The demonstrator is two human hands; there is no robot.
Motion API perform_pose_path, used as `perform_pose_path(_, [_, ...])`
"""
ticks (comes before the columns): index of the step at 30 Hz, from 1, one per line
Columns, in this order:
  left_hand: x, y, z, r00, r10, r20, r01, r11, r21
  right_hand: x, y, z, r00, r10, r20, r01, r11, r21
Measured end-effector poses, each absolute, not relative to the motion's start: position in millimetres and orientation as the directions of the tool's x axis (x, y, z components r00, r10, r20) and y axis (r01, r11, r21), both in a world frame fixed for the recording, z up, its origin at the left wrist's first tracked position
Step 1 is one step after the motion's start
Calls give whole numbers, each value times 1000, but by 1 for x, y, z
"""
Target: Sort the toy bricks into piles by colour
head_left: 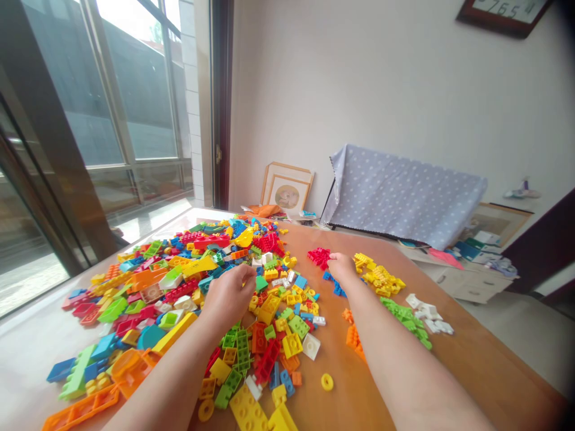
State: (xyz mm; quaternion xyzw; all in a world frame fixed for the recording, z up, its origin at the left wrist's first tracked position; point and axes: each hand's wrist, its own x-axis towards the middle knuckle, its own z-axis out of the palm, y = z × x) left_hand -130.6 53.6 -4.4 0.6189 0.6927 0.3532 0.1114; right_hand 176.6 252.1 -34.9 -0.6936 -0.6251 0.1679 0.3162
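Over the large mixed pile of toy building bricks [193, 266], my left hand [231, 293] is closed, its fingers bent down among the pieces. Whatever it may grip is hidden behind the fingers. My right hand [344, 268] reaches to a small group of red bricks [318, 257], fingertips pinched together at its right edge against red pieces. Just below that hand lie blue bricks [335, 285], partly covered by it. Yellow bricks [380, 275] are heaped to its right. Green bricks [408, 320] and orange bricks [354, 341] lie along either side of my right forearm.
White bricks [429, 312] form a group at the right of the brown table [332, 413]. A yellow ring [327, 382] lies alone near the front. Behind stand framed pictures [287, 194], a dotted cloth [399, 191] over something, and a white drawer cabinet [462, 284]. Windows are left.
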Motion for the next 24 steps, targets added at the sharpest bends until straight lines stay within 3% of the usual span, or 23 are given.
perform_pose_path(14, [-130,53,-4,-236,931,280,768,2,640,162,229,-21,73,980,186,913,9,-408])
perform_pose_path(24, [-132,53,-4,-271,912,309,758,5,653,127,239,-55,-72,986,148,797,146,-586])
